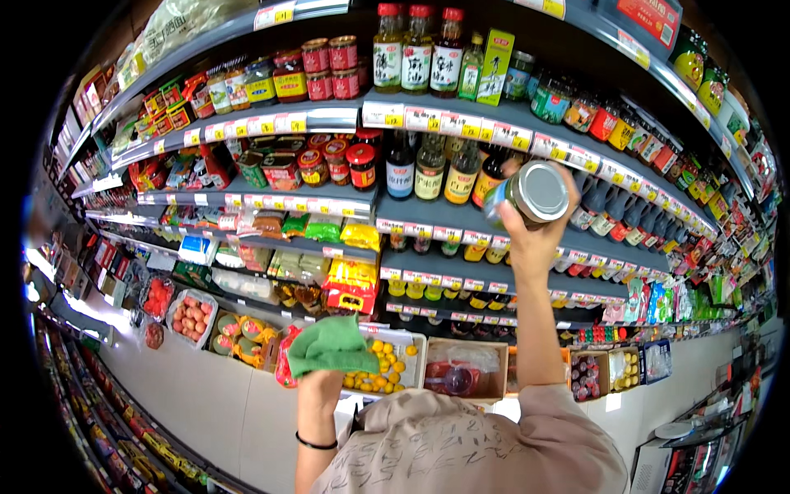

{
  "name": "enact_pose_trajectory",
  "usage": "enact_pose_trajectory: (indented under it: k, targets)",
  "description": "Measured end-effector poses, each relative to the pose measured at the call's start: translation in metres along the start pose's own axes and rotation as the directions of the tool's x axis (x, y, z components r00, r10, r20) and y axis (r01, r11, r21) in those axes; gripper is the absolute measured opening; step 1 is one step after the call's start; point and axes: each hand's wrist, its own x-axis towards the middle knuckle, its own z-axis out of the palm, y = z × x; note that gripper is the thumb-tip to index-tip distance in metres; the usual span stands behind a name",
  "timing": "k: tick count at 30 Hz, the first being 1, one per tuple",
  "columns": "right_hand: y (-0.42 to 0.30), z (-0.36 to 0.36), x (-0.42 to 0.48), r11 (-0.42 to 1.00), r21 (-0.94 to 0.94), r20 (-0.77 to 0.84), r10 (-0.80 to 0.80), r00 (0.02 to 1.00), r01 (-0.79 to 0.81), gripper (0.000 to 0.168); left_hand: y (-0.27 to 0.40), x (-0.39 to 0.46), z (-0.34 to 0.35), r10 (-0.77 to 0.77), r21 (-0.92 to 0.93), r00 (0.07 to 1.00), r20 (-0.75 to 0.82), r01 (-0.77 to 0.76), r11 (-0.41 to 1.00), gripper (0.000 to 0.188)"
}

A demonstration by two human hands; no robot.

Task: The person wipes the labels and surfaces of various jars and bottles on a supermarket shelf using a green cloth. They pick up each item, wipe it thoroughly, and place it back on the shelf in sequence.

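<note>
My right hand [536, 246] is wrapped around a glass jar with a silver lid [543, 192]. The jar is tilted, lid towards me, in front of the shelf with bottles. Over my left hand [323, 384] lies a folded green cloth [330, 349], which covers most of the fingers. This hand is low, in front of a white crate of small orange citrus fruits [387, 365]. Beyond the jar stand dark sauce bottles [489, 176] with labels. On the shelf above are tall red-capped bottles [419, 55], a green box [495, 68] and more jars [551, 102].
Shelf edges with price tags [447, 120] curve across at several heights. Red-lidded jars [361, 167] stand on the left shelves. Along the floor are a cardboard box with a clear scoop [466, 370], a fruit crate [192, 315] and a box of wrapped melons [237, 336].
</note>
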Motion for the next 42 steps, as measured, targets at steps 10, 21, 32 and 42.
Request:
enact_pose_trajectory:
  k: [10, 21, 32, 42]
  targets:
    - [0.030, -0.034, -0.196, -0.108, 0.723, 0.396, 0.874, 0.281, -0.682, 0.042, 0.004, 0.024, -0.011, -0.008, -0.436, 0.975, 0.224, 0.107, 0.893, 0.059]
    - [0.003, -0.041, -0.221, 0.101, 0.365, 0.362, 0.900, 0.241, -0.926, 0.057, -0.009, 0.041, -0.045, 0.002, -0.393, 0.983, 0.182, 0.071, 0.917, 0.080]
    - [-0.031, 0.084, -0.210, 0.766, -0.642, 0.422, 0.325, 0.847, 0.026, 0.064, 0.008, 0.049, 0.060, 0.205, 0.515, 0.954, 0.220, -0.292, 0.806, 0.068]
    - [-0.050, 0.078, -0.196, 0.822, -0.506, 0.507, 0.528, 0.681, -0.261, 0.076, 0.026, 0.046, 0.049, 0.118, 0.456, 0.948, 0.296, -0.248, 0.855, 0.074]
